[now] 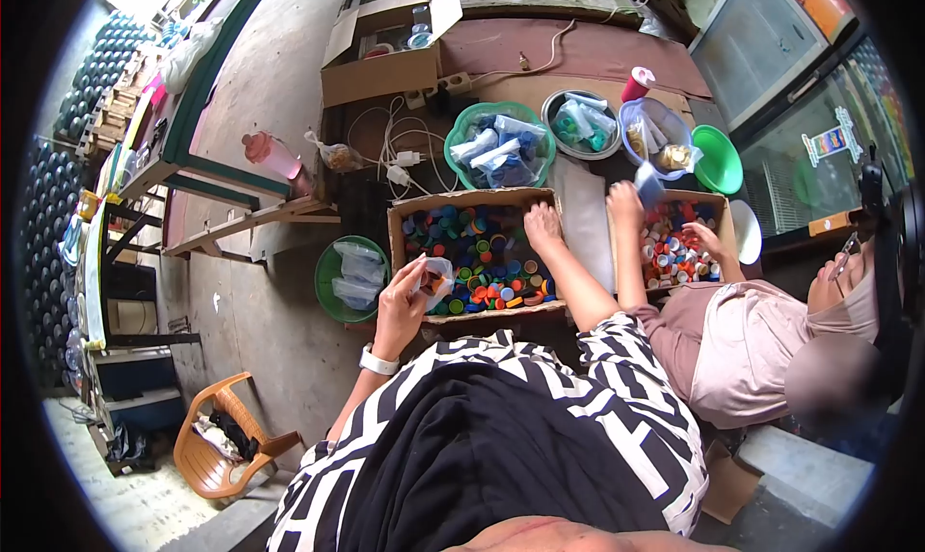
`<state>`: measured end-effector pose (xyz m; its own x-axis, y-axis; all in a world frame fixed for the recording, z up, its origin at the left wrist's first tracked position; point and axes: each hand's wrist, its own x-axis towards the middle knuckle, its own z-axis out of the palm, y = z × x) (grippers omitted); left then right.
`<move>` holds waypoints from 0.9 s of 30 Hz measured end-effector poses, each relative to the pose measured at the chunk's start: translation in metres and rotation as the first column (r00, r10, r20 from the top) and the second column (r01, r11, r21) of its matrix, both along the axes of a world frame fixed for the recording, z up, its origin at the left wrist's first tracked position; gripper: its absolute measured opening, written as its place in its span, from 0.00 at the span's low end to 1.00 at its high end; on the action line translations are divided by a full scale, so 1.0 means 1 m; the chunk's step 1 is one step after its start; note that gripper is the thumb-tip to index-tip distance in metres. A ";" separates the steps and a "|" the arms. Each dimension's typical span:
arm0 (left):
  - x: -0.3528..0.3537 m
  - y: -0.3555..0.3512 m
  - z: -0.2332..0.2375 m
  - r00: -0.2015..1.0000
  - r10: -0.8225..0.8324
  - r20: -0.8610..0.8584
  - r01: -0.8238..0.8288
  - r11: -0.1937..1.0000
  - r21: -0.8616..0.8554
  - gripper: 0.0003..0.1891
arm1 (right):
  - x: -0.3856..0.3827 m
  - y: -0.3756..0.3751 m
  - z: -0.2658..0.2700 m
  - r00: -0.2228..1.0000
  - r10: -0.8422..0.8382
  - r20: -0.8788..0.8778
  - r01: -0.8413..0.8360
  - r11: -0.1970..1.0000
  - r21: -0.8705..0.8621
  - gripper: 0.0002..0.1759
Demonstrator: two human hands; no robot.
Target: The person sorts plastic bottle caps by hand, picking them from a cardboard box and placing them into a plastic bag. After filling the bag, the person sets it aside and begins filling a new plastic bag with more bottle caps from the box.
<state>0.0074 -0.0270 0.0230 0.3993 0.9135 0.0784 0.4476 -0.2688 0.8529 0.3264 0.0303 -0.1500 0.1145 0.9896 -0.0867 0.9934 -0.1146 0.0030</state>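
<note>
My left hand (397, 309) grips a small clear plastic bag (436, 275) with several orange and dark caps inside, at the near left corner of a cardboard box. That box (397, 226) holds many loose plastic bottle caps (474, 263) in blue, green, red, orange and black. Over the far right part of the box is my right hand (542, 225), its fingers bent together and pointing down among the caps. Whatever lies between those fingertips is hidden.
To my right, a co-worker's hands (624, 205) work over a second box of red and white caps (670, 253). Beyond stand a teal basin (455, 145) of filled bags, a metal bowl (549, 118) and a lilac basin (628, 128). A green basin (328, 297) sits at left.
</note>
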 end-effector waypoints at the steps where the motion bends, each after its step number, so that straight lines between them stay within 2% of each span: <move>1: -0.001 -0.003 -0.002 1.000 0.018 0.003 -0.018 1.000 -0.015 0.32 | -0.003 0.002 -0.004 0.995 0.005 0.099 0.002 0.998 -0.064 0.12; 2: -0.001 -0.007 -0.003 0.999 0.038 0.007 -0.038 0.999 -0.030 0.33 | -0.004 0.005 -0.007 0.995 0.020 0.095 -0.013 0.998 -0.069 0.12; 3: 0.004 -0.012 0.013 0.996 0.091 0.001 -0.090 0.988 -0.124 0.31 | -0.006 0.007 -0.007 0.996 -0.027 0.088 0.035 0.995 -0.095 0.12; 4: 0.004 -0.015 0.012 0.994 0.106 -0.003 -0.106 0.986 -0.127 0.31 | -0.005 0.009 -0.015 0.994 -0.074 0.084 0.084 0.989 -0.121 0.12; 5: 0.003 -0.017 0.010 0.993 0.122 0.005 -0.120 0.985 -0.123 0.31 | -0.006 0.010 -0.032 0.991 -0.083 0.108 0.086 0.996 -0.015 0.12; 6: 0.003 -0.020 0.009 0.990 0.137 0.016 -0.134 0.984 -0.115 0.31 | -0.007 0.011 -0.032 0.992 -0.069 0.108 0.071 0.997 -0.015 0.12; 8: 0.002 -0.024 0.009 0.987 0.159 0.019 -0.156 0.980 -0.122 0.32 | -0.007 0.014 -0.025 0.983 -0.161 0.092 0.169 0.982 -0.086 0.12; 9: 0.003 -0.025 0.009 0.986 0.167 0.024 -0.163 0.978 -0.127 0.32 | -0.007 0.012 -0.017 0.981 -0.191 -0.016 0.191 0.981 -0.027 0.12; 10: 0.003 -0.026 0.008 0.984 0.175 0.030 -0.170 0.977 -0.126 0.32 | -0.010 0.007 -0.009 0.986 -0.164 -0.035 0.167 0.979 0.115 0.11; 12: 0.003 -0.026 0.007 0.982 0.184 0.045 -0.176 0.975 -0.136 0.32 | -0.016 -0.003 0.008 0.975 -0.139 -0.171 0.166 0.973 0.158 0.08; 13: 0.004 -0.026 0.009 0.981 0.185 0.050 -0.177 0.975 -0.134 0.32 | -0.017 -0.009 0.012 0.897 -0.128 -0.424 0.193 0.975 0.113 0.12; 14: 0.005 -0.025 0.013 0.983 0.181 0.045 -0.171 0.972 -0.163 0.32 | -0.018 -0.013 0.016 0.899 -0.127 -0.420 0.193 0.974 0.116 0.12; 15: 0.007 -0.023 0.014 0.984 0.174 0.039 -0.163 0.968 -0.191 0.32 | -0.019 -0.018 0.017 0.616 -0.210 -0.759 0.250 0.966 -0.064 0.12; 16: 0.007 -0.021 0.010 0.985 0.169 0.044 -0.158 0.969 -0.190 0.32 | -0.020 -0.023 0.018 0.209 -0.296 -0.932 0.224 0.942 -0.249 0.13; 18: 0.007 -0.013 0.001 0.996 0.089 0.015 -0.089 0.996 -0.017 0.31 | -0.025 -0.037 0.022 -0.094 -0.343 -0.935 0.208 0.912 -0.355 0.12; 22: 0.011 -0.003 -0.001 0.999 0.024 0.022 -0.024 1.000 -0.001 0.30 | -0.032 -0.053 0.024 -0.104 -0.381 -0.919 0.182 0.901 -0.394 0.12; 23: 0.010 0.000 -0.005 1.000 -0.009 0.019 0.008 0.999 0.052 0.32 | -0.031 -0.057 0.023 -0.108 -0.376 -0.920 0.194 0.900 -0.391 0.12; 25: 0.012 0.004 0.000 0.999 -0.051 0.017 0.049 0.993 0.106 0.33 | -0.032 -0.065 0.035 -0.019 -0.418 -0.908 0.216 0.885 -0.412 0.11; 27: 0.013 0.004 0.008 0.999 -0.051 0.008 0.051 0.999 -0.016 0.29 | -0.033 -0.071 0.045 -0.005 -0.396 -0.918 0.255 0.887 -0.384 0.11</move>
<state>0.0207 -0.0228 0.0315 0.4445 0.8933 0.0666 0.4276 -0.2770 0.8605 0.2930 -0.0407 -0.1047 0.1683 0.8531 -0.4939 -0.0308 -0.4963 -0.8676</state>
